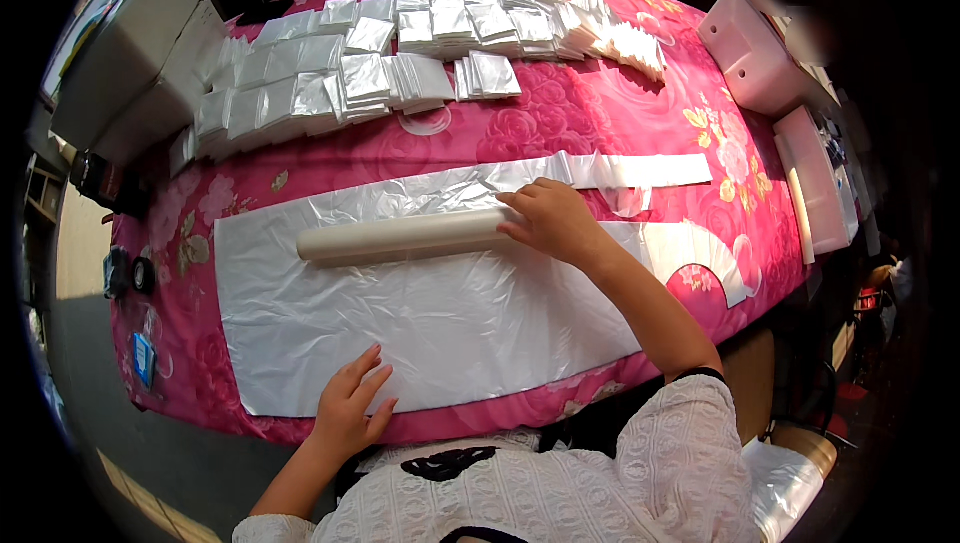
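Observation:
A thin white plastic sheet [400, 353], shaped like a disposable apron, is spread across the table with its creases showing. Two strap-like ends reach to the right, one straight [660, 170] and one curved [715, 253]. Across the sheet lies a long white tube [400, 240]. My right hand [550, 221] grips the tube's right end from above, thumb on the near side; its palm is hidden. Near the sheet's front edge, my left hand [350, 405] is open with fingers apart, holding nothing.
A pink flowered cloth [550, 113] covers the table. Several stacks of folded white plastic packets [365, 83] line the far side. White foam boxes stand at the left [130, 63] and right [750, 48]. A blue packet [144, 358] and a black roll [143, 275] sit at the left edge.

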A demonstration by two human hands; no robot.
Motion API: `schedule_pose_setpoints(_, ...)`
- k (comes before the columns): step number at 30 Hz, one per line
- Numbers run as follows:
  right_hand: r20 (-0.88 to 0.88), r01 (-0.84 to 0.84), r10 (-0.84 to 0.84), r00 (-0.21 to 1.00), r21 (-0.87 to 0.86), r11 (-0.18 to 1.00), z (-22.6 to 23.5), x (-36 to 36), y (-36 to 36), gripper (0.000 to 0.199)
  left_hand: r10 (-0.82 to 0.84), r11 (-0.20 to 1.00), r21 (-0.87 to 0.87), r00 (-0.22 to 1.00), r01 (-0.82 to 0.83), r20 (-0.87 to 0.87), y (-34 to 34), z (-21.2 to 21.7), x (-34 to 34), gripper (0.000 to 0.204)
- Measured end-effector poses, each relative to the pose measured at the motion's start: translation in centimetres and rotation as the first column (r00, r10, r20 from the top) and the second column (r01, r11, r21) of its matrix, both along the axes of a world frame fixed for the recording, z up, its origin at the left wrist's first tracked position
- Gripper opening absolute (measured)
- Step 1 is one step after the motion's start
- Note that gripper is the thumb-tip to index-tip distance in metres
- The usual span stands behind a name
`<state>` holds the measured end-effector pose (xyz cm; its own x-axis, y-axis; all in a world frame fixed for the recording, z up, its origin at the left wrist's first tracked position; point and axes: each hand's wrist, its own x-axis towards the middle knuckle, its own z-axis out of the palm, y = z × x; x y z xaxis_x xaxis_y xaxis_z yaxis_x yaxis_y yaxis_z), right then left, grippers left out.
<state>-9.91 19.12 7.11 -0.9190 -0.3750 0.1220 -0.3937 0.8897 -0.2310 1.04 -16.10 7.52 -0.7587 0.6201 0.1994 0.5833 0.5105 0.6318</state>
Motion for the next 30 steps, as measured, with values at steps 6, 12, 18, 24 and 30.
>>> schedule_pose_setpoints(6,0.306,0.101,-0.140,0.942,0.139,0.985,2.8,10.6,-3.5,0.082,-0.114,0.992,-0.063,0.990,0.109,-0.087,2.4,-0.5,-0.1,0.039)
schedule_pose_setpoints(12,0.298,0.317,-0.326,0.897,0.081,0.945,0.8,15.9,-1.1,0.076,-0.167,0.982,-0.115,0.976,0.152,-0.141,4.1,0.2,1.4,0.040)
schedule_pose_setpoints(18,0.166,0.750,-0.769,0.617,0.174,0.639,0.3,17.9,12.0,0.073,-0.170,0.971,-0.184,0.982,0.152,-0.084,3.7,0.2,3.4,0.042)
schedule_pose_setpoints(24,0.295,0.840,-0.786,0.543,-0.201,0.504,2.7,20.8,12.8,0.070,-0.140,0.973,-0.196,0.987,0.123,-0.077,3.1,-0.6,3.9,0.043)
schedule_pose_setpoints(30,0.428,0.596,-0.443,0.788,-0.349,0.723,3.2,21.3,0.9,0.075,-0.196,0.968,-0.162,0.981,0.193,0.001,6.9,-0.8,1.7,0.051)
